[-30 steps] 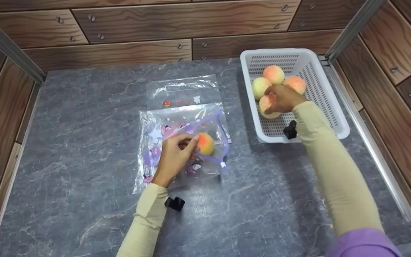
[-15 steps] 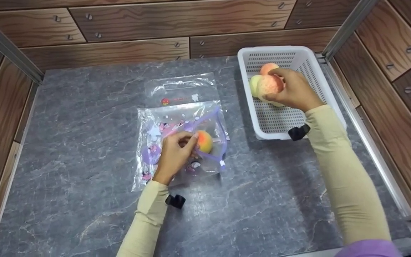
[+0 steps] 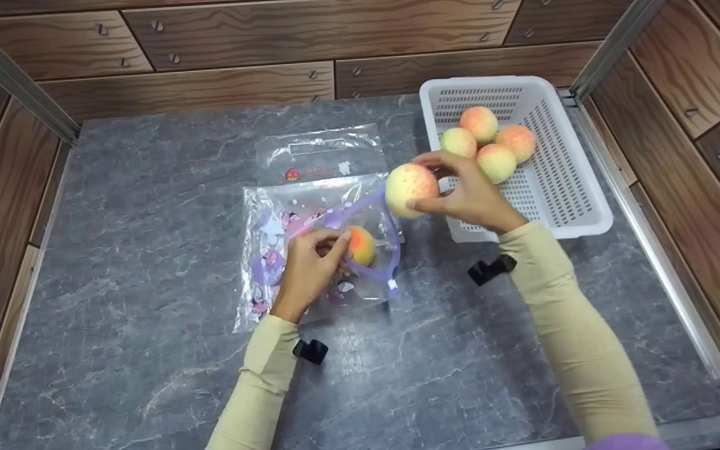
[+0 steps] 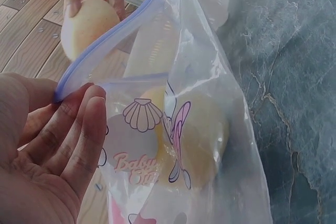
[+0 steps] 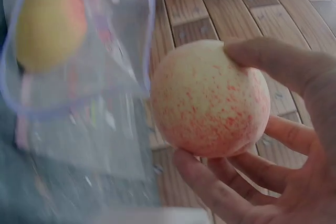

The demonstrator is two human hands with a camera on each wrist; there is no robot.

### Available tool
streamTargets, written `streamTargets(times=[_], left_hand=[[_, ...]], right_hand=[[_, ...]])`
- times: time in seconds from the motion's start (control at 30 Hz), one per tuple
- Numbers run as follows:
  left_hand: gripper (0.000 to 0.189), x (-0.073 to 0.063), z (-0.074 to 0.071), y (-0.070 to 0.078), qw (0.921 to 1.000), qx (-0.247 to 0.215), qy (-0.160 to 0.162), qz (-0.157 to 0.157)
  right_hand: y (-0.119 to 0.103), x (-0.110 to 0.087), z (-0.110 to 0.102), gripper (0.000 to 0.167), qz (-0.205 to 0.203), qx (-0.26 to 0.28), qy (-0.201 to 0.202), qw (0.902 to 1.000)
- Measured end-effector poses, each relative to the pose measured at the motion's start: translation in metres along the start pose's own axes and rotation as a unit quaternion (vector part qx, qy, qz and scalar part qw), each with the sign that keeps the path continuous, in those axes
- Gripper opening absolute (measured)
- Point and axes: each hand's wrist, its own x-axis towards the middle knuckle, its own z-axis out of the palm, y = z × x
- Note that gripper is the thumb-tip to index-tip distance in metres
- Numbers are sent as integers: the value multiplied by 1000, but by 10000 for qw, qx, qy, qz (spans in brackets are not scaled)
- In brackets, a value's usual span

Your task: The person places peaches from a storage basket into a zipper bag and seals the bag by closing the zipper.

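The right hand [image 3: 469,197] grips a round peach [image 3: 411,189] between curled thumb and fingers, in the air between the white basket [image 3: 575,206] and the zip bag [image 3: 316,250], just above the bag's open mouth. The peach is near-spherical with no evident long axis; its skin is pale yellow, matte and speckled red.

The left hand [image 3: 307,275] pinches the purple zip rim [image 3: 377,215] of the bag, fingers together on the upper lip, holding the mouth raised. The mouth faces the basket at the table's far right corner; the bag's long axis runs from the table's near edge toward the far edge. The bag is thin, clear, creased plastic printed with pink and purple cartoon figures. It lies mid-table and contains a second peach [image 3: 360,245].

A flat clear bag [image 3: 319,153] lies just behind it. The basket is rectangular, perforated plastic and contains four peaches [image 3: 488,142]. The table [image 3: 147,206] is grey, veined stone.
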Motion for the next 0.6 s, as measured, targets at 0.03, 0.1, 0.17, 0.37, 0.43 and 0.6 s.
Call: streamTargets(times=[0.03,0.1,0.17,0.37,0.43,0.6], left_hand=[[16,0,0,0,10000,-7,-5,17],[17,0,0,0,10000,8,4,25],[18,0,1,0,10000,15,-12,17],[17,-1,2,1,10000,74,5,-54],[17,-1,2,1,9999,138,35,-58],[18,-1,3,2,9996,282,34,-25]], right_hand=[[0,-1,6,63,-17,141,-138,9998],[3,-2,17,62,-63,350,-416,9985],[10,-2,25,62,-101,451,-686,9966],[22,-4,41,57,-147,414,-1349,9899],[25,-4,43,57,-177,417,-1503,9876],[30,-7,45,57,-89,431,-1737,9838]])
